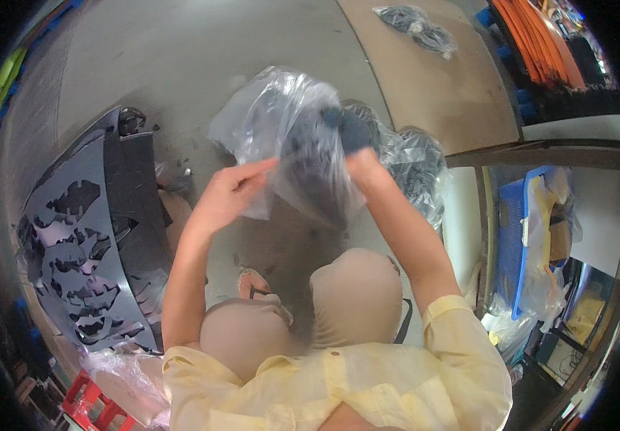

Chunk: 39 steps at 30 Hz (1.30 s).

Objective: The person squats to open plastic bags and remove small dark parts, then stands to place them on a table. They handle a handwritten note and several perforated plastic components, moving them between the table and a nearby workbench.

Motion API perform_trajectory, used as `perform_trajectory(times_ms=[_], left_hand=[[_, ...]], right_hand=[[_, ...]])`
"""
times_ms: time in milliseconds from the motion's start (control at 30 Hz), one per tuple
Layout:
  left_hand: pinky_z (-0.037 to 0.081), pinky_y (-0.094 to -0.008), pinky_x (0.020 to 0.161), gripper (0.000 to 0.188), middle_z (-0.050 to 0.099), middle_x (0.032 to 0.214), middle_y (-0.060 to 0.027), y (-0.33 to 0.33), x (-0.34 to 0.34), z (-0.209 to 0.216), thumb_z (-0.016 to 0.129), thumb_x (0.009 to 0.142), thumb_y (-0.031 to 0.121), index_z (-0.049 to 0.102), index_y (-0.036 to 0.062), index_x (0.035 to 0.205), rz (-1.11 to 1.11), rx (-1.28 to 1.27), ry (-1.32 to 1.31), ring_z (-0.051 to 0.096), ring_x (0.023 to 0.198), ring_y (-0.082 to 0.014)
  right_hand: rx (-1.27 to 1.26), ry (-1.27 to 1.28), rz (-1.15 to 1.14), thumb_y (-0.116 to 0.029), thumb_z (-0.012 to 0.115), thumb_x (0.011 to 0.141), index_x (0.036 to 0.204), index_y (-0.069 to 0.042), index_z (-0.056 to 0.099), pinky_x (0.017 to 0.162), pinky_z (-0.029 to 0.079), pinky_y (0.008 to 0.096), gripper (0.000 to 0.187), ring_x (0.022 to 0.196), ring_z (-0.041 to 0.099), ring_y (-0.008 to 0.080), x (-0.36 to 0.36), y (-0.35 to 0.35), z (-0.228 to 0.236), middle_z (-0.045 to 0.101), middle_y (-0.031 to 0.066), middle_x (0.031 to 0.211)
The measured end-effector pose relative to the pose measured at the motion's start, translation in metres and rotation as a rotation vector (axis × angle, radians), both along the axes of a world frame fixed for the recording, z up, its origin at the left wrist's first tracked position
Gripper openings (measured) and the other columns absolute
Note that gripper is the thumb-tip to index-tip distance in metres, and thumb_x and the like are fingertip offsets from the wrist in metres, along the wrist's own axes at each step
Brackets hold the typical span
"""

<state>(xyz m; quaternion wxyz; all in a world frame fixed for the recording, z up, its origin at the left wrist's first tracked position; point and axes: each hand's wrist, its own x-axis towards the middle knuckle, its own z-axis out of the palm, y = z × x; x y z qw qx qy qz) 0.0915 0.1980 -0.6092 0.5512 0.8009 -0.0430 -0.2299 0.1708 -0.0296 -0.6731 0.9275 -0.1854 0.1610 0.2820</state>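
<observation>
In front of my knees hangs a large clear plastic bag point(274, 108), with a bundle of dark pieces point(313, 154) showing blurred through its film. My left hand point(232, 192) is at the bag's near left side, fingertips closed on its film. At the right side my right hand point(362, 167) is closed against the bag, partly hidden and smeared by motion. A dark greenish piece point(353, 126) shows just beyond the right hand. Right of that lie more clear bags of dark pieces point(419, 169) on the floor.
Dark grey sheets with irregular cut-outs point(80, 251) stand on the left. Farther right, a brown board point(432, 86) carries another bagged bundle point(417, 30). A shelf with a blue basket point(514, 237) is beside my right arm. A red plastic stool point(94, 402) sits at lower left.
</observation>
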Motion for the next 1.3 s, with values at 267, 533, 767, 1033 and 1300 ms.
perform_trajectory(times_ms=[267,533,767,1033,1300], left_hand=[[0.035,-0.0186,0.057,0.022,0.050,0.074,0.0067,0.033,-0.007,-0.007,0.055,0.088,0.016,0.060,0.0026,0.104,-0.053,0.110,0.077,0.040,0.066,-0.0030],[0.040,-0.0206,0.069,0.012,0.057,0.079,0.0032,0.030,0.002,-0.011,0.052,0.090,0.017,0.057,0.0066,0.093,0.239,-0.417,0.017,0.051,0.072,-0.0059],[0.038,-0.0208,0.047,0.012,0.048,0.068,0.0042,0.027,-0.004,-0.037,0.047,0.090,0.021,0.052,0.0101,0.090,-0.018,0.026,0.333,0.045,0.055,-0.0061],[0.037,-0.0180,0.051,0.012,0.053,0.072,0.0026,0.024,-0.006,0.002,0.050,0.090,0.020,0.052,0.0077,0.091,0.077,-0.455,0.144,0.046,0.061,-0.0039],[0.039,-0.0181,0.054,0.016,0.055,0.076,0.0013,0.016,0.000,0.022,0.050,0.091,0.018,0.054,0.0068,0.101,0.360,-0.642,0.080,0.049,0.064,-0.0047]], right_hand=[[-0.170,0.245,-0.364,-0.018,0.056,0.082,0.101,-0.005,0.059,0.087,0.045,0.0373,0.024,0.093,0.057,0.0244,0.045,0.023,-0.073,0.059,0.0086,0.104],[-0.463,0.268,-0.348,-0.020,0.056,0.082,0.103,-0.006,0.058,0.088,0.045,0.0371,0.024,0.095,0.056,0.0239,0.026,-0.008,-0.105,0.059,0.0086,0.104],[-0.464,0.252,-0.397,-0.021,0.055,0.083,0.104,-0.007,0.058,0.088,0.044,0.0369,0.025,0.097,0.055,0.0235,0.059,0.010,-0.096,0.059,0.0087,0.104],[-0.434,0.194,-0.389,-0.022,0.055,0.083,0.105,-0.008,0.057,0.089,0.044,0.0367,0.025,0.100,0.054,0.0231,0.022,0.042,-0.093,0.059,0.0087,0.104],[-0.103,0.003,-0.312,-0.023,0.054,0.084,0.106,-0.009,0.057,0.089,0.043,0.0365,0.026,0.102,0.053,0.0226,0.040,0.073,-0.044,0.058,0.0087,0.104]])
